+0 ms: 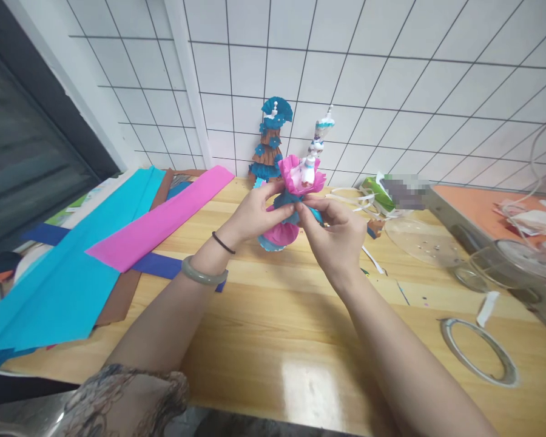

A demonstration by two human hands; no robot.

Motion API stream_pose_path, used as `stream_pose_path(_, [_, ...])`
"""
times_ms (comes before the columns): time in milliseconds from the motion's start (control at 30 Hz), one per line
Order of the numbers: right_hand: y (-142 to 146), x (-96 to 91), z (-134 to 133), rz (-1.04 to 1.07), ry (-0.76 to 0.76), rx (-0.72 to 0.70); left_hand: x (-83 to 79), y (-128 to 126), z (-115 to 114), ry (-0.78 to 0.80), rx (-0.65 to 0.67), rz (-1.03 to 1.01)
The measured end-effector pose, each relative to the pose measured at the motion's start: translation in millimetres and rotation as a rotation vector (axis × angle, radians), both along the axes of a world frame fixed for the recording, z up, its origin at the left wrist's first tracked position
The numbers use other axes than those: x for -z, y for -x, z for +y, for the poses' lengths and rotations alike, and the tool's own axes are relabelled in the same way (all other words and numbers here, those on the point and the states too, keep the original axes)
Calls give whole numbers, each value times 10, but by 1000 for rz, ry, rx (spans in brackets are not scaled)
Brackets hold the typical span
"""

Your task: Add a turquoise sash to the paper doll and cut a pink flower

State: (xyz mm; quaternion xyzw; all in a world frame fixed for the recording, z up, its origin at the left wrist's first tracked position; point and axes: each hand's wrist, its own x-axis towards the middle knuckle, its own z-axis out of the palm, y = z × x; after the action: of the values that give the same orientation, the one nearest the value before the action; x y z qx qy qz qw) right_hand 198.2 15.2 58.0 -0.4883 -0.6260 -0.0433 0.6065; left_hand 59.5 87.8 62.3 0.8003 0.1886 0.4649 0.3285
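Note:
A small doll in pink and teal crepe paper [300,173] is held up above the wooden table [264,315]. My left hand [255,212] is closed around its left side, fingers pinching the teal paper at its waist. My right hand [334,233] is closed on the teal paper from the right, thumb and fingers pressed together. The pink skirt bottom [279,233] shows beneath my hands. A jade bangle and a black band sit on my left wrist.
Pink [159,221], teal [68,273], brown and dark blue crepe sheets lie at left. Two finished paper dolls [268,142] [321,136] stand against the tiled wall. Clear plastic lids [416,233], a metal ring [477,352] and paper scraps lie at right.

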Motion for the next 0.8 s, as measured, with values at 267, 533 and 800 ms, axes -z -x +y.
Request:
stream_pose_path(267, [52,-23,-41,-28,-6,27,9,-71,-47,-8,-157,16])
stream_pose_path(533, [44,-23,-36,-26,13,23,41,-149,-109,-9,-189,-12])
stream_pose_path(800, [20,-17,9,23,21,-48,92,-163,-98,-105,-207,-17])
